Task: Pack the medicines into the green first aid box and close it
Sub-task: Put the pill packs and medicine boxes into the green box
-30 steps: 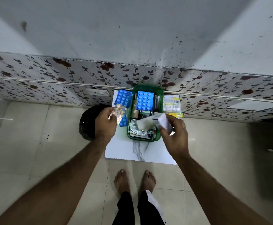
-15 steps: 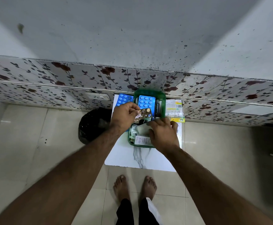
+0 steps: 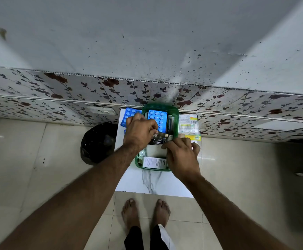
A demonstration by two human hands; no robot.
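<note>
Over the green first aid box (image 3: 160, 107), both hands work.
Left hand (image 3: 140, 131) pinches a small strip (image 3: 159, 135); right hand (image 3: 181, 155) curled, its hold unclear.

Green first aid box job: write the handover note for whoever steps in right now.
Left hand: over the open green plastic first aid box, pinching a small dark strip at its middle.
Right hand: fingers on the box's right side, pressing contents down.
Inside: blue blister pack, white printed carton.
Still outside on the white marble-look board: second blue blister pack on the left, white and yellow packets on the right.
Left: pack those, close box. No lid visible.
</note>
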